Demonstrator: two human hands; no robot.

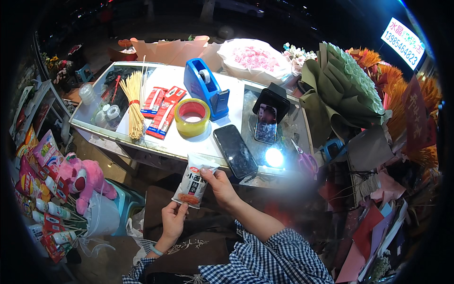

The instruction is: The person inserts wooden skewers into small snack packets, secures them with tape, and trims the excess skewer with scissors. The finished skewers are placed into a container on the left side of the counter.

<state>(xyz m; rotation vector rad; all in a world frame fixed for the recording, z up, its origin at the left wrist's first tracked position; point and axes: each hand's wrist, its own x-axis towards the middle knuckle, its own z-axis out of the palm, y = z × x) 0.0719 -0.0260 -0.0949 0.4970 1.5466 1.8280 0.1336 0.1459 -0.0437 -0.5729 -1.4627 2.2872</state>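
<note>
At lower centre of the frame, just below the bench edge, you hold a small white snack packet: your left hand has its grip clamped on the bottom corner, your right hand pinching the upper edge. On the bench sit a yellow tape roll, a blue tape dispenser, red packets, bundled wooden skewers and a dark phone. At lower left, a white bucket holds a pink plush toy.

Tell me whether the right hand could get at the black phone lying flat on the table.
Probably yes: the right hand sits just below the black phone with nothing between them, but its fingers grip the snack packet.
</note>
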